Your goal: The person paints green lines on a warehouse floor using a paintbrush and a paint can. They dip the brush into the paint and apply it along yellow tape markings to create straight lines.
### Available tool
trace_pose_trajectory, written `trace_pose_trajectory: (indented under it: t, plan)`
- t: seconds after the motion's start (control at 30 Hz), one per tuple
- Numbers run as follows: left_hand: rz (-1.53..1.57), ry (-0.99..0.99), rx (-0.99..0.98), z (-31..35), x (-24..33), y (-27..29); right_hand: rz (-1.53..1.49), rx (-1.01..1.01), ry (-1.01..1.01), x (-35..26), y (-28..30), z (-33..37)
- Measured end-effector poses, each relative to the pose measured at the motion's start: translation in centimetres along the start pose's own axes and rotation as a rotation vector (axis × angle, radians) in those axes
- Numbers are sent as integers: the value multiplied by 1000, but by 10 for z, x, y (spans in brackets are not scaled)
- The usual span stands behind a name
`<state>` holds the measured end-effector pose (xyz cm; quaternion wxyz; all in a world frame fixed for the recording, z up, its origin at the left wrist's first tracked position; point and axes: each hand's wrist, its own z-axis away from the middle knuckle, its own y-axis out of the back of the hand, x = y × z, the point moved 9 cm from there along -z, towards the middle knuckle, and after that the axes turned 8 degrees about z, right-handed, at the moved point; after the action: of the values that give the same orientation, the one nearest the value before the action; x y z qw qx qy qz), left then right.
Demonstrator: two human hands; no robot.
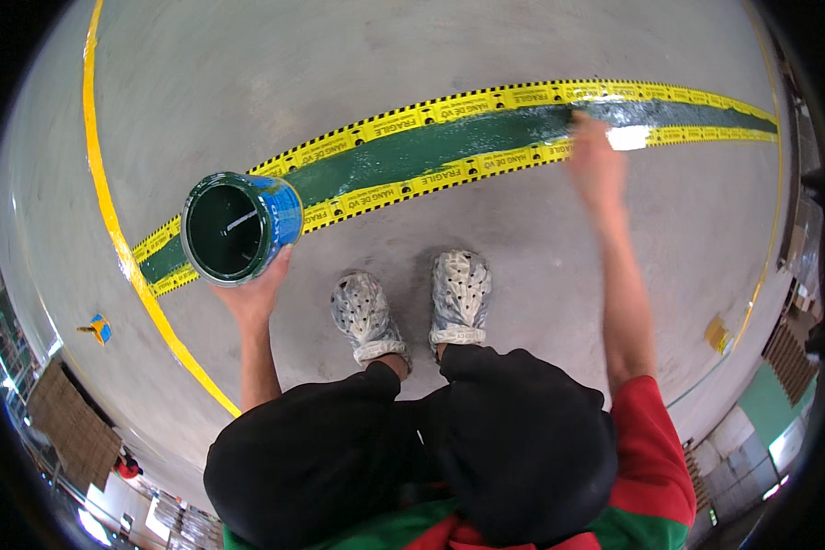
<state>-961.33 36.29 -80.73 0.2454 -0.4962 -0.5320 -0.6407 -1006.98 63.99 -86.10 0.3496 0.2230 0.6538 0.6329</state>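
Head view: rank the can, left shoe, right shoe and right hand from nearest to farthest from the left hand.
1. The can: held in the left hand.
2. The left shoe: just right of that hand.
3. The right shoe: farther right.
4. The right hand: farthest right, at the green stripe.

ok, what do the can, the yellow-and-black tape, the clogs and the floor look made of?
Can: likely metal, glossy; thin, shiny round rim.
Tape: probably plastic film, smooth; lies thin and flat, crisply printed.
Clogs: moulded foam or rubber, can't tell which; round holes in one-piece-looking uppers.
Floor: probably concrete, smooth; mottled grey.
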Motion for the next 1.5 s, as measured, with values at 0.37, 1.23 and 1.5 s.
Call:
trace_pose_trajectory:
  t: [0.37,1.23,1.5]
  plan:
    - [-152,-41,63,-19,-1,15,-843,-136,-60,-115,-38,36]
    - [244,-77,-230,-61,33,-52,-107,288,-343,120,55,-14]
    - [313,-140,-251,-51,42,-76,115,382,-172,138,105,-33]
